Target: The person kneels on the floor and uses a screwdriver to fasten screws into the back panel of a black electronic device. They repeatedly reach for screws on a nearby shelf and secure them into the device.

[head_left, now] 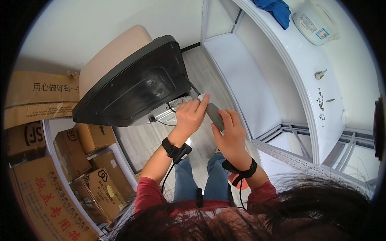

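A screwdriver with a thick grey handle [214, 114] and a dark shaft [193, 85] points up and left. Its tip end meets the edge of a large black panel [132, 88], the underside of a tilted appliance with a beige shell [116, 46]. My right hand [230, 134] is closed round the grey handle. Up near the pale collar, my left hand [189, 115] is closed with its fingers pressed to the front of the screwdriver. Below the panel, a black cable [164, 122] with a plug runs beside a silvery part [175, 103].
Cardboard boxes [42, 94] are stacked on the left, some on a shelf. On the right, a white shelf [299, 60] bears a blue cloth [274, 10], a clear plastic tub [316, 23], a small metal piece [320, 75] and scattered small screws [320, 105].
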A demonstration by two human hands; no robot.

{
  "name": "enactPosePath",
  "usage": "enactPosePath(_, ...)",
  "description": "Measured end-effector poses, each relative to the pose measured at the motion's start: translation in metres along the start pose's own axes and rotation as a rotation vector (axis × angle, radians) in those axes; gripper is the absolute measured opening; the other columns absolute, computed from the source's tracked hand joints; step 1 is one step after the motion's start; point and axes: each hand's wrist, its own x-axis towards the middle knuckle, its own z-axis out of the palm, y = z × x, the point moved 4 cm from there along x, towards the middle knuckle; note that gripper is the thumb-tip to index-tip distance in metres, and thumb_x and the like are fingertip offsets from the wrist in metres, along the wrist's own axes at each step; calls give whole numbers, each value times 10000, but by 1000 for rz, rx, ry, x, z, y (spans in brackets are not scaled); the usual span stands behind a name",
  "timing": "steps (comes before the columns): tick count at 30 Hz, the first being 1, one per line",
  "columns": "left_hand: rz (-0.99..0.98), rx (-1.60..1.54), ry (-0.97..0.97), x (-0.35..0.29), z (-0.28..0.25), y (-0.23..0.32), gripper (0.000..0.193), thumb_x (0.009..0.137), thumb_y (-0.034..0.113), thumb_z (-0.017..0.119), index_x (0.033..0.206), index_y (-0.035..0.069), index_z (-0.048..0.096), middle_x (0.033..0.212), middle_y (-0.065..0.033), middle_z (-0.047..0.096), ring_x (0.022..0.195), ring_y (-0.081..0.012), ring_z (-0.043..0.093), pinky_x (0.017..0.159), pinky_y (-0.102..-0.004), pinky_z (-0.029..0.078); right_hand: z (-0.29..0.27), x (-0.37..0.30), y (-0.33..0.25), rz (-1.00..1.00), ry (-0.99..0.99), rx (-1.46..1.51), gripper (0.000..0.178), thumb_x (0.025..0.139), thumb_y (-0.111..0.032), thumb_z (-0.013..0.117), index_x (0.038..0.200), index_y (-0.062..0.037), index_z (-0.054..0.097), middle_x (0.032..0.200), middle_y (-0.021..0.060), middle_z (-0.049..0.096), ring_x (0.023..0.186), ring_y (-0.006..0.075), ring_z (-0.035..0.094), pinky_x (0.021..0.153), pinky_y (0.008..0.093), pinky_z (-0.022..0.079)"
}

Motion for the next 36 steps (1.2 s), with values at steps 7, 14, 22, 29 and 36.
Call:
enactPosePath(7, 48, 16, 89, -2, -1, 5, 323, 667, 48, 692, 988, 28, 663, 655, -26, 454, 553, -160, 497, 476, -298, 346, 9, -4, -1, 286, -210, 58, 421, 830, -139, 677, 1197, -30, 502, 1132, 166, 541, 816, 356, 623, 606, 396, 511)
enactPosePath(14, -31, -16, 65, -1, -4, 4, 446, 588, 15, 711, 1031, 37, 674, 647, -52, 458, 545, -214, 490, 495, -328, 367, 5, -5, -6, 8, -54, 8, 423, 851, -138, 653, 1226, -26, 493, 1116, 174, 555, 840, 361, 631, 621, 406, 517)
enactPosePath(22, -22, -16, 85, -4, -3, 3, 509, 553, -9, 691, 1058, 55, 680, 648, -50, 411, 562, -211, 475, 497, -329, 366, 5, -8, 0, 115, -51, -3, 428, 876, -201, 650, 1233, -21, 495, 1051, 162, 585, 797, 356, 638, 618, 394, 520)
enactPosePath(29, 2, -41, 77, -8, -4, 2, 499, 578, 8, 690, 1074, 58, 678, 656, -57, 397, 562, -217, 467, 502, -334, 381, 17, -17, 4, 233, -110, 53, 441, 837, -149, 682, 1226, -33, 508, 1119, 179, 569, 855, 351, 630, 647, 394, 514)
enactPosePath(36, -14, -3, 47, -8, -8, 3, 519, 619, -3, 659, 1136, 42, 648, 673, -41, 405, 577, -193, 475, 504, -314, 380, 11, -14, -7, -9, 25, 13, 415, 880, -204, 640, 1223, -19, 500, 1025, 187, 612, 785, 377, 636, 601, 409, 510)
